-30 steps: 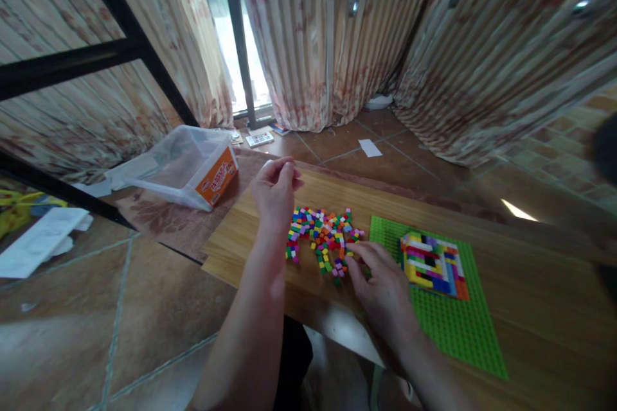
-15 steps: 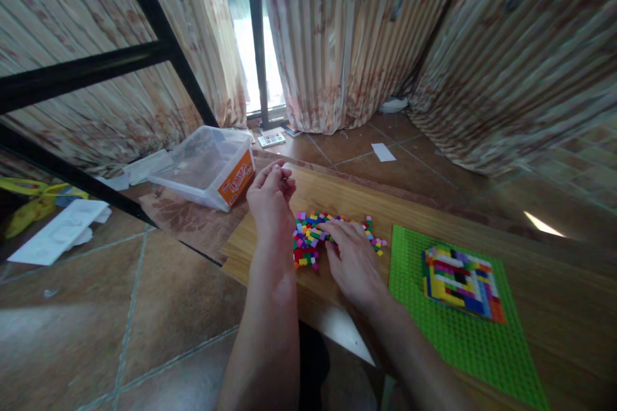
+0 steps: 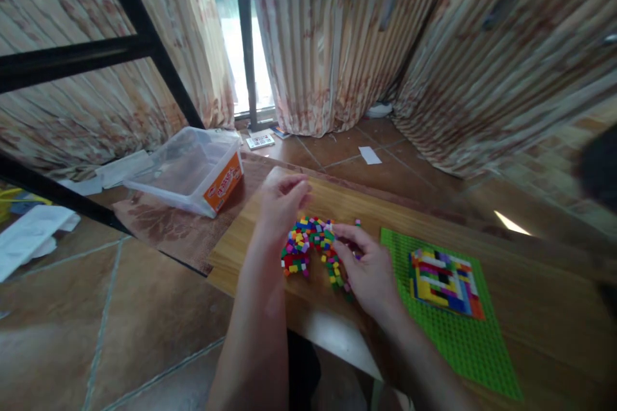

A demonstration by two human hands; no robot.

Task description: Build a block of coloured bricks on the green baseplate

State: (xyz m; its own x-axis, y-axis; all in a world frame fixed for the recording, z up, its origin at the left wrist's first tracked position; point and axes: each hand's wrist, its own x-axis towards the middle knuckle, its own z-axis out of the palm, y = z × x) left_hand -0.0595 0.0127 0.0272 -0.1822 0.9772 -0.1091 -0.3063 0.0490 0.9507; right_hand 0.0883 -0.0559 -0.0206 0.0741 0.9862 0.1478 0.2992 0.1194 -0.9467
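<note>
A heap of small multicoloured toy bricks (image 3: 301, 236) lies on the wooden table (image 3: 409, 209), with a strand of bricks running toward me. My right hand (image 3: 370, 266) is at the heap's right side, thumb and forefinger slightly apart beside the bricks. No brick clearly shows between them. Above the heap's far left edge is my left hand (image 3: 283, 198), fingers curled in and blurred; whatever they may hold is hidden. To the right, a green baseplate (image 3: 457, 347) carries a flat, layered block of coloured bricks (image 3: 443, 279).
A clear plastic box (image 3: 193, 167) with an orange label stands on a brown mat (image 3: 159, 225) left of the table. Black metal bars (image 3: 159, 58) cross the upper left and top. Striped curtains (image 3: 328, 45) hang behind. White papers (image 3: 369, 155) lie on the tiled floor.
My right hand has drawn slightly back from the heap, and a strand of bricks now shows where it was. My left hand has shifted right relative to the table. The camera view has turned slightly.
</note>
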